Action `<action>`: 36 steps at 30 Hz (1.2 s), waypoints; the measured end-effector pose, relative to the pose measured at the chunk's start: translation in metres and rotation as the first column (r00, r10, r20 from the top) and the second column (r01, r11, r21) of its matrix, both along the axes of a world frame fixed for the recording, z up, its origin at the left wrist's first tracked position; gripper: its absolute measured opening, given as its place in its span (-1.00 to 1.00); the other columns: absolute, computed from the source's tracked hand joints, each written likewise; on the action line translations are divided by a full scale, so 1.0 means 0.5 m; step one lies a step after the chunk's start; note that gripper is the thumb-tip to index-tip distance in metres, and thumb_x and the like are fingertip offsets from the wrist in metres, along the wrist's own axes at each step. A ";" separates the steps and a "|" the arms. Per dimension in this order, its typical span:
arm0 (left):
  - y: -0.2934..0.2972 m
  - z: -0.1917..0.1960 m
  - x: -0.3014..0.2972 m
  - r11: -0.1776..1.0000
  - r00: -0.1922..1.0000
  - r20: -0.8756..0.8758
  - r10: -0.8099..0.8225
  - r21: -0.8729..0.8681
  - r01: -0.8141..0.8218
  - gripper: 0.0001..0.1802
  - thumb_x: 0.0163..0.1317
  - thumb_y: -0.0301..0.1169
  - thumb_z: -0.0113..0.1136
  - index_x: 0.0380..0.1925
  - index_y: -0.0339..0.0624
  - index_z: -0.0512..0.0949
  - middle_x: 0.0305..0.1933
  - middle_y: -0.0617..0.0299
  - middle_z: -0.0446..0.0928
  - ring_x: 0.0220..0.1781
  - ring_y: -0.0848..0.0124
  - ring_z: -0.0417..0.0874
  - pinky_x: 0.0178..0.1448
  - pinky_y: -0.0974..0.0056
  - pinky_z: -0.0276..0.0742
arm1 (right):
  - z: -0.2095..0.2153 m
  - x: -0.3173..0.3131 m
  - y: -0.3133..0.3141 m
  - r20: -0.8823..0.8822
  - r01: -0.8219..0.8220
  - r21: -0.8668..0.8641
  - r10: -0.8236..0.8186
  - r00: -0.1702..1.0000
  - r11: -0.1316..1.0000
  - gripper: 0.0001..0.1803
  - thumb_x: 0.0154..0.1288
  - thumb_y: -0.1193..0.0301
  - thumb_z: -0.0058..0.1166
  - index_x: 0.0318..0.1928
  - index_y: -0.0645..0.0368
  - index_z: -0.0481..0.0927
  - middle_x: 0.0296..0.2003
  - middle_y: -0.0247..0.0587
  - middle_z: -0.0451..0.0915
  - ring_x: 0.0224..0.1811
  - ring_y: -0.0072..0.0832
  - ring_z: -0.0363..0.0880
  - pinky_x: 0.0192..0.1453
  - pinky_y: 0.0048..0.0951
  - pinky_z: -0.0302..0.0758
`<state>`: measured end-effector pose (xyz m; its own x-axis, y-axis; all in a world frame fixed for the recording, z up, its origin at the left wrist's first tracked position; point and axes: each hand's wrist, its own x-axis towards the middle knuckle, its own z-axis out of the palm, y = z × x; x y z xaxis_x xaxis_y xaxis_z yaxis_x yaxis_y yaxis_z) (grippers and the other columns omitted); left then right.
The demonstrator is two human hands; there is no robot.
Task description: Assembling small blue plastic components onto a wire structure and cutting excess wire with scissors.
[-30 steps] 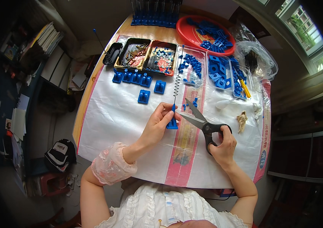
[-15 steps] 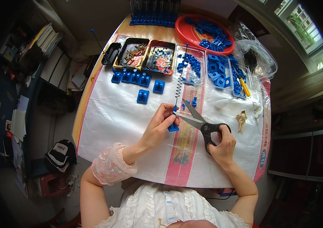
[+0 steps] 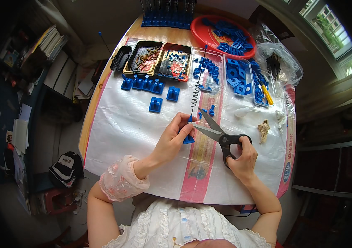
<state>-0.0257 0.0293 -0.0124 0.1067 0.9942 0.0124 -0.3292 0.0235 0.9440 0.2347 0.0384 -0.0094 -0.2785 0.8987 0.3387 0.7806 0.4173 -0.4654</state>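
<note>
My left hand pinches a blue plastic piece between thumb and fingers, near the middle of the table. From that piece a thin black coiled spring rod stands up, tipped with a small blue end. My right hand grips the black handles of a pair of scissors. Their blades are spread apart; the lower blade's tip lies close by my left fingertips, and whether it touches the blue piece I cannot tell. Several small blue bits lie just beyond the upper blade.
Black trays of brass screws and small nuts stand at the back, beside clear boxes of blue parts. A red basin is behind them. Blue clips sit left of centre. At right are a yellow-handled tool and a crumpled cloth.
The scissors have drawn back very slightly to the right from my left fingertips. The top of the spring rod leans a little further right. Both grips stay the same.
</note>
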 end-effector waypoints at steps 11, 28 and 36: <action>0.000 0.011 0.001 0.996 0.992 0.127 -0.025 -0.078 0.036 -0.74 0.53 -0.43 -0.08 0.12 -0.33 0.34 -0.23 0.32 0.41 -0.16 0.61 0.44 0.00 0.44 0.45 | 0.001 -0.001 0.000 0.006 -0.004 0.013 0.004 1.000 1.000 -0.49 -0.31 0.52 0.29 -0.21 0.19 0.41 -0.48 -0.19 0.41 -0.47 -0.21 0.46 -0.36 -0.23 0.35; 0.001 0.020 -0.005 0.989 0.987 0.152 -0.050 -0.128 0.070 -0.76 0.48 -0.45 0.03 0.07 -0.28 0.37 -0.25 0.34 0.41 -0.20 0.63 0.44 -0.02 0.45 0.44 | -0.002 0.001 -0.003 -0.004 0.028 0.000 -0.028 1.000 1.000 -0.49 -0.30 0.52 0.30 -0.21 0.21 0.40 -0.48 -0.18 0.42 -0.47 -0.20 0.47 -0.36 -0.22 0.36; 0.000 0.034 -0.007 0.985 0.993 0.109 -0.043 -0.161 0.061 -0.69 0.41 -0.45 0.14 0.08 -0.27 0.37 -0.23 0.34 0.46 -0.20 0.61 0.48 -0.01 0.45 0.46 | -0.003 0.002 -0.001 -0.018 0.024 -0.012 -0.025 1.000 1.000 -0.49 -0.30 0.52 0.29 -0.21 0.20 0.40 -0.48 -0.18 0.41 -0.47 -0.20 0.46 -0.36 -0.23 0.35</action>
